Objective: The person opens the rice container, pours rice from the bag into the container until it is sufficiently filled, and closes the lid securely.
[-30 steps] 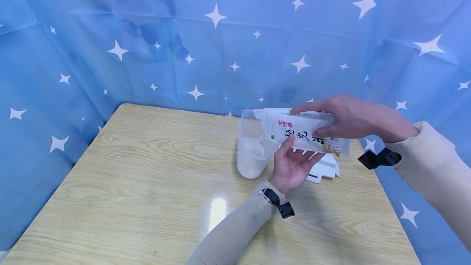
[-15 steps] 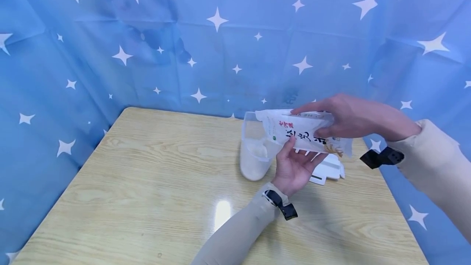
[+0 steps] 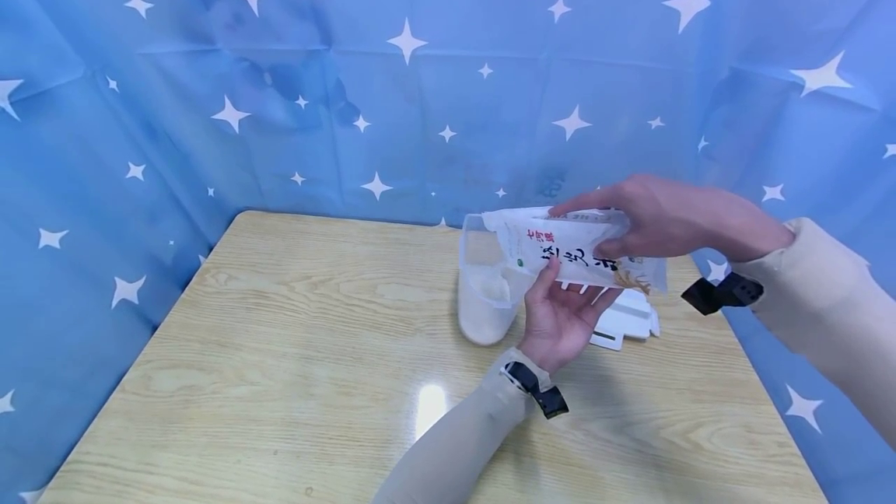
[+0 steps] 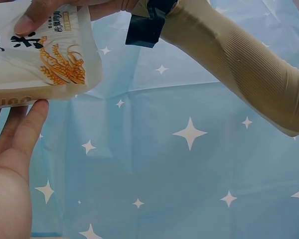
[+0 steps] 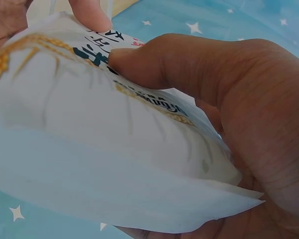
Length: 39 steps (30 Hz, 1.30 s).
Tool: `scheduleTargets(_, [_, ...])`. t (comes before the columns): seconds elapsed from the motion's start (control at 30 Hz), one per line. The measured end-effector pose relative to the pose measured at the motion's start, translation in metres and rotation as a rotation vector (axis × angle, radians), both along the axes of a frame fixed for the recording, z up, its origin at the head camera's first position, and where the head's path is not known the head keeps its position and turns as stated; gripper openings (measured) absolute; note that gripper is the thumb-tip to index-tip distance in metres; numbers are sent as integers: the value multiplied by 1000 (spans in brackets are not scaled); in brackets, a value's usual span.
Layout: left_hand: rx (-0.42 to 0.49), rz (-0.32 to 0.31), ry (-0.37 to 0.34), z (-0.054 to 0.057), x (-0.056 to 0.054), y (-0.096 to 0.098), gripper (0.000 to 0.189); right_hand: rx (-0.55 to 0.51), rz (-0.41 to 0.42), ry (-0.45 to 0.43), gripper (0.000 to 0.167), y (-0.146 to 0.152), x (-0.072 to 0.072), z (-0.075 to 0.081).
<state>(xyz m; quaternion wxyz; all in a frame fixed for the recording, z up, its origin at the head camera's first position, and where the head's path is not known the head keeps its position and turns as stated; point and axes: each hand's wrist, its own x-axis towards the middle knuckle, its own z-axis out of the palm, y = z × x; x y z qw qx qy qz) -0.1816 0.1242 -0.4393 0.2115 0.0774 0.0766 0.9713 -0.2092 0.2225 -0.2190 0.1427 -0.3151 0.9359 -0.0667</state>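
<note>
A white rice bag [image 3: 581, 243] with black and red lettering lies tipped on its side in the air. Its mouth end reaches over a clear plastic container [image 3: 483, 309], in which white rice [image 3: 493, 284] is heaped. From above, my right hand [image 3: 651, 216] grips the bag, thumb on the printed front and fingers over the top edge. My left hand [image 3: 560, 321] holds it from below, with the thumb on the front and the fingers under the lower side. In the left wrist view, the bag's bottom end [image 4: 65, 59] shows orange wheat ears.
White plastic pieces [image 3: 623, 319] lie on the wooden table [image 3: 280, 348] behind the left hand, partly hidden by it and the bag. A blue curtain [image 3: 420, 99] with white stars hangs along the back and sides.
The head view has shifted slightly. Both hands keep their hold on the rice bag, which stays tipped over the container with little visible movement.
</note>
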Motion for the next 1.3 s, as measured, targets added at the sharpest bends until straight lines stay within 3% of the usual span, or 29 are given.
scheduleTargets(1.3, [4,-13,-11,0,2,2,55,14,-5,22,62,-2,-2,0])
